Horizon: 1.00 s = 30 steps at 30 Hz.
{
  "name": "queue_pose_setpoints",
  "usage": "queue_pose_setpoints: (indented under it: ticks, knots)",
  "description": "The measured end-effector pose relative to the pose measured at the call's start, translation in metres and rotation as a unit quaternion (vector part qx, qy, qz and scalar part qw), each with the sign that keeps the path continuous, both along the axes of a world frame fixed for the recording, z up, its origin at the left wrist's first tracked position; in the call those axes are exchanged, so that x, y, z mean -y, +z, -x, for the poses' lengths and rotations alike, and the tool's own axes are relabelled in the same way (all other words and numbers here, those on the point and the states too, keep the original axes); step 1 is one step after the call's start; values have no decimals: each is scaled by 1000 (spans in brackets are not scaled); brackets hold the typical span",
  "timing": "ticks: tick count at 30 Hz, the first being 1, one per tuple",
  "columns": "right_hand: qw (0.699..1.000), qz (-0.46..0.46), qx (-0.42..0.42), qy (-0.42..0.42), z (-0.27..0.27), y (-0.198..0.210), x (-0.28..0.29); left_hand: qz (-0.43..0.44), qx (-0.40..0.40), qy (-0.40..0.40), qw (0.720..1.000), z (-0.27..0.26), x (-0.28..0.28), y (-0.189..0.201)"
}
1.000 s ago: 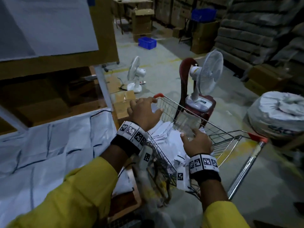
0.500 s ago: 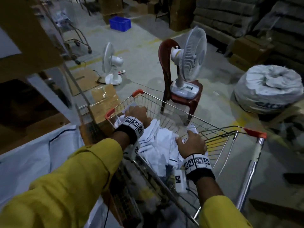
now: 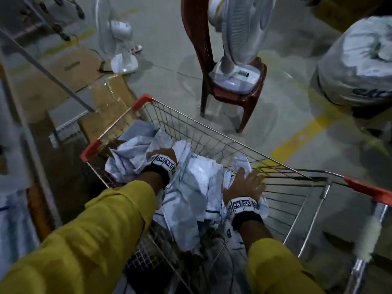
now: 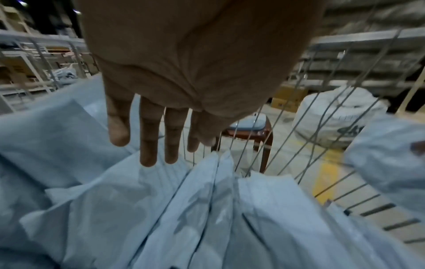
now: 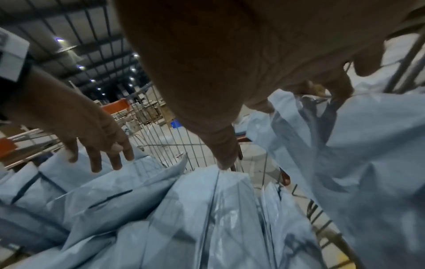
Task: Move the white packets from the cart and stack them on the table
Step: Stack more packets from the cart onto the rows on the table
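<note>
A wire cart with red corner caps holds a loose pile of white packets. My left hand is down among them near the cart's far left side. In the left wrist view the left hand is flat with straight fingers just above the packets and holds nothing. My right hand lies at the pile's right side. In the right wrist view the right hand has its fingers curled on one white packet against the cart wall. The white-covered table shows at the left edge.
Beyond the cart a red plastic chair carries a white fan. Another fan stands on the floor at the back left, beside flattened cardboard boxes. A big white sack sits on the right, by a yellow floor line.
The view has tilted down onto the cart. My left hand left the cart rim and sank among the packets. My right hand dropped lower onto the pile's right side.
</note>
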State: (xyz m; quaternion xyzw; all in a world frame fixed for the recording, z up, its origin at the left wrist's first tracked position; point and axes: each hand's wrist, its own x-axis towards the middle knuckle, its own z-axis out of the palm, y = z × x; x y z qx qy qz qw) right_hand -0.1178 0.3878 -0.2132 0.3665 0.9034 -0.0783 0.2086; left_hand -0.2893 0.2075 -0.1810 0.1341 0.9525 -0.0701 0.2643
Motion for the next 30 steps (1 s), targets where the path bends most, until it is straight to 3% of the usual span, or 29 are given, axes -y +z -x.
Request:
queue_pose_setpoints:
  ticks: [2,6,9,11,13,15,17,20,25,28,30]
  knots:
    - [999,21,21,-25,3,-13,-1,44,-5,-6,999,1,-5,-20]
    - [999,43,21,-26,-1,-45,-4,100,75,-28,992,7,-7,-46]
    - [996,48,72,-10,-1,-57,-9,148,152,-73,975,8,-7,-63]
    - [994,68,86,-10,3,-58,-11,159,149,-60,974,7,-7,-77]
    - [993,92,70,-17,7,-59,-8,153,147,0,977,12,0,-102]
    - [989,140,40,-24,9,-57,-2,117,175,88,974,17,8,-121]
    - [980,196,31,-29,5,-55,6,58,152,163,973,18,17,-137]
    - [966,253,30,-47,3,-52,16,15,126,228,965,19,14,-127]
    - [948,297,13,-116,4,-47,15,-41,170,272,946,26,12,-113]
    - [943,307,1,-127,0,-39,17,-69,175,283,940,23,11,-113]
    - [947,300,4,-111,-6,-30,18,-63,194,268,942,19,1,-93]
